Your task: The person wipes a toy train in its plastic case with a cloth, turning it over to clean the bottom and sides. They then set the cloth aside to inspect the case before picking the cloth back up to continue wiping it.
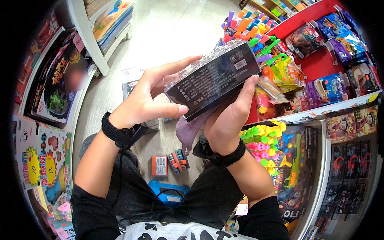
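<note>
A black box with a clear, ridged plastic edge (218,78) is raised in front of me, tilted up to the right. Its near side carries pale printed text and a white barcode. My left hand (150,94) grips the left end, thumb on the printed side and fingers along the clear top edge. My right hand (232,114) supports the box from below and the right, its thumb against the lower right corner. A purple cloth (187,132) hangs under the box beside my right palm; how it is held is hidden.
On the floor between my legs are an orange box (160,165), a small pack of toy-like items (177,161) and a blue case (168,191). Bagged toys (326,90) fill the red display at right. A white shelf (90,38) with books stands at left.
</note>
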`<action>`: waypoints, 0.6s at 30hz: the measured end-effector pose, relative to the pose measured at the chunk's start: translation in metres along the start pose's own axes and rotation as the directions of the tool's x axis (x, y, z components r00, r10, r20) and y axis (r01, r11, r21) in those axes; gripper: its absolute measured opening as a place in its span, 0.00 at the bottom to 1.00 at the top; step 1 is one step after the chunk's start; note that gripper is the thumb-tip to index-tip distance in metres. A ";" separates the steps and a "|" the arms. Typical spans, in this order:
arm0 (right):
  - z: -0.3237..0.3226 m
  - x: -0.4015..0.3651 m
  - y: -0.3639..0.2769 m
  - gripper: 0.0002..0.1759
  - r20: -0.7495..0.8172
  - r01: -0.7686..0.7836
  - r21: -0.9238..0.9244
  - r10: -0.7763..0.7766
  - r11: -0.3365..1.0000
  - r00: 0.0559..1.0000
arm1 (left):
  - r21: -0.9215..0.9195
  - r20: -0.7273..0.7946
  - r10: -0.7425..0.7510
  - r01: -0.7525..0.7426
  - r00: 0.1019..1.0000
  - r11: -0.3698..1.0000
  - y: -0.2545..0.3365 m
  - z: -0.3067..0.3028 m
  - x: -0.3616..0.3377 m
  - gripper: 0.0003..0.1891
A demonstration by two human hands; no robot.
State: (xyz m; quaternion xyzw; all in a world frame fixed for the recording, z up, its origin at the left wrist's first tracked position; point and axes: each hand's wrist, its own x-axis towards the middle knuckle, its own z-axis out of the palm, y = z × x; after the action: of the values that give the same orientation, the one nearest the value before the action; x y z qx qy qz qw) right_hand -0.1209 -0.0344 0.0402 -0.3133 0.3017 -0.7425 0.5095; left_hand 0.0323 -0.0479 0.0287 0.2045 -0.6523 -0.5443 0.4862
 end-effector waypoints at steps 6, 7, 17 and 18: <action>0.003 -0.004 -0.005 0.26 0.079 -0.041 0.057 0.036 0.998 0.996 | 0.016 0.007 -0.014 0.014 1.000 1.000 0.001 0.000 0.000 0.44; 0.003 -0.004 -0.005 0.26 0.079 -0.041 0.057 0.037 0.998 0.996 | 0.015 0.007 -0.015 0.015 1.000 1.000 0.001 0.000 0.000 0.44; 0.000 0.000 -0.002 0.24 0.043 -0.038 0.048 0.036 0.998 0.998 | 0.006 0.000 -0.015 0.015 1.000 1.000 0.000 0.000 0.000 0.45; 0.000 0.000 -0.002 0.23 0.052 -0.038 0.036 0.036 0.999 0.998 | 0.019 0.005 -0.015 0.015 1.000 1.000 0.000 0.000 0.000 0.45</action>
State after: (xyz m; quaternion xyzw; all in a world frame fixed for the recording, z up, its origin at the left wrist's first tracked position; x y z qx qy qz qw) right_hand -0.1222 -0.0332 0.0420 -0.3169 0.2806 -0.7302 0.5363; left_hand 0.0326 -0.0479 0.0282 0.2125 -0.6570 -0.5424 0.4786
